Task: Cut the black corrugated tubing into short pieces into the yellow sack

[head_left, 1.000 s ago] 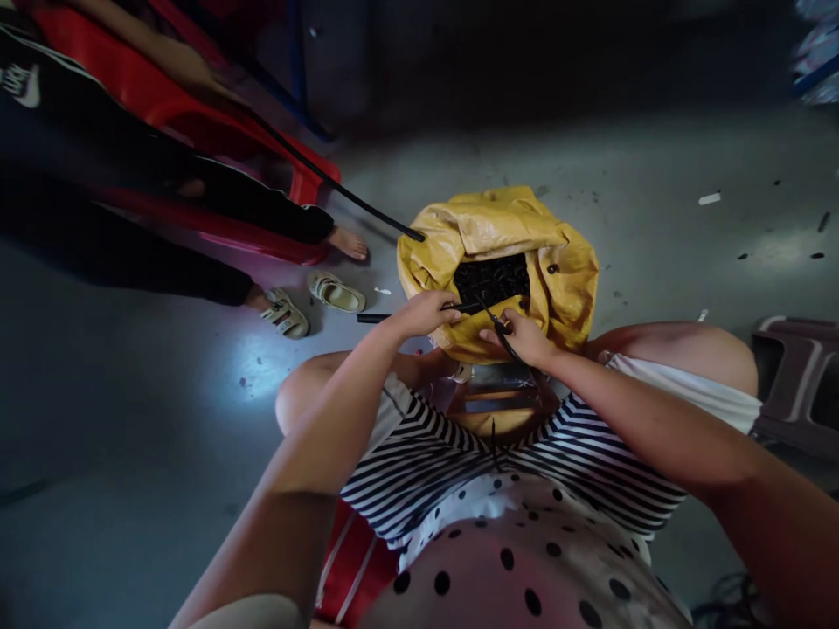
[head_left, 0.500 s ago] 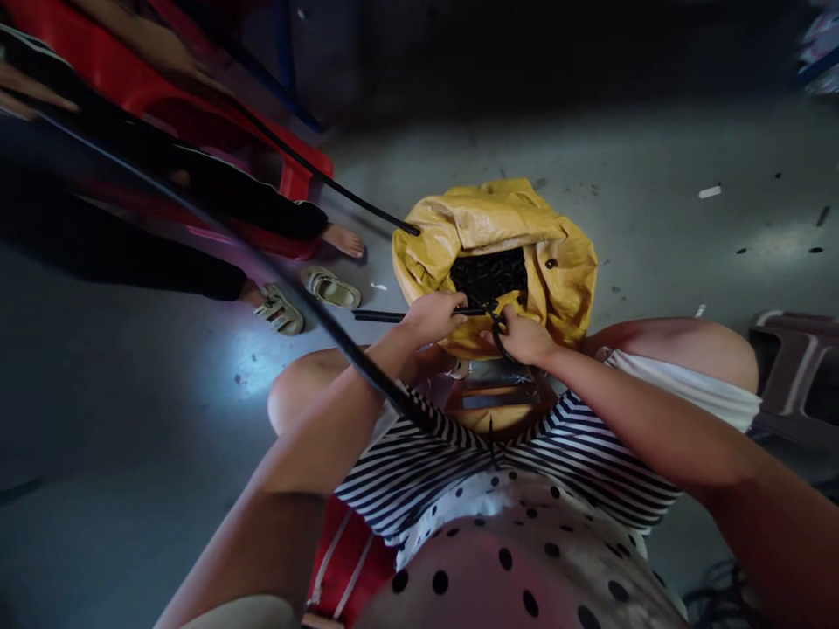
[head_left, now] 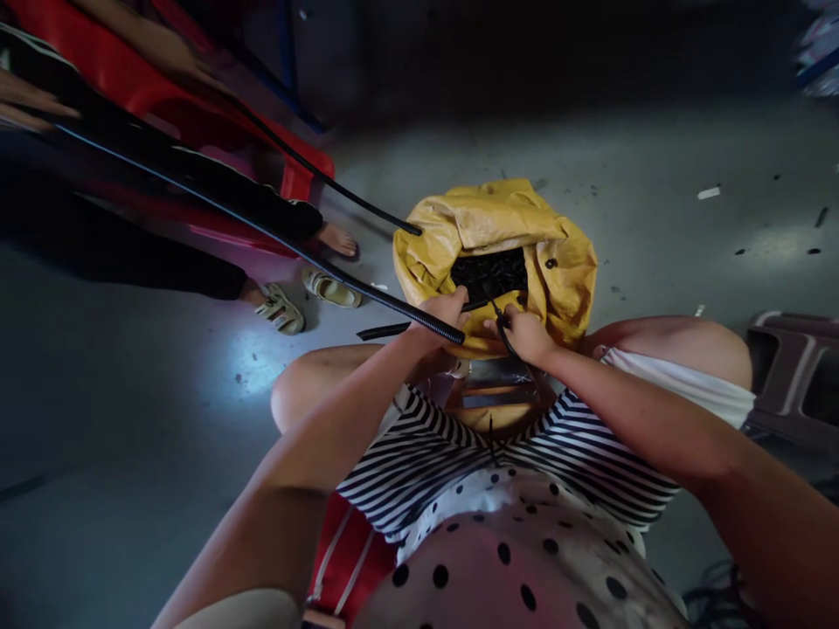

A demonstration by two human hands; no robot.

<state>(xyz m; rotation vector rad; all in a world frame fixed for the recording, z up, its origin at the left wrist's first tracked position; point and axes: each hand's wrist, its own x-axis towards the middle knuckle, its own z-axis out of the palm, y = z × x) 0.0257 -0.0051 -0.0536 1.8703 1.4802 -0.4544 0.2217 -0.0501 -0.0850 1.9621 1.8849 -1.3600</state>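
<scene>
My left hand (head_left: 444,316) is closed around a short black tube (head_left: 384,332), whose free end sticks out to the left. Black-handled scissors (head_left: 503,321) are gripped in my right hand (head_left: 526,334), their blades pointing up at the tube's other end. Both hands are over the near rim of a yellow woven sack (head_left: 502,218), rolled down around its opening. Inside lie many small black pieces (head_left: 491,273). A long black corrugated tube (head_left: 347,281) reaches in from the left and passes over my left wrist, its end above the sack's near edge.
At upper left, another person's hand (head_left: 32,98) is by the far end of the long tube. A second dark tube (head_left: 328,182) reaches the sack's left side. Sandals (head_left: 281,310), a red plastic chair (head_left: 308,166) and a brown stool (head_left: 793,367) stand around.
The long corrugated tube has swung up and away from my lap, its end now over my left wrist. The short tube's free end has dipped slightly. My hands have barely moved.
</scene>
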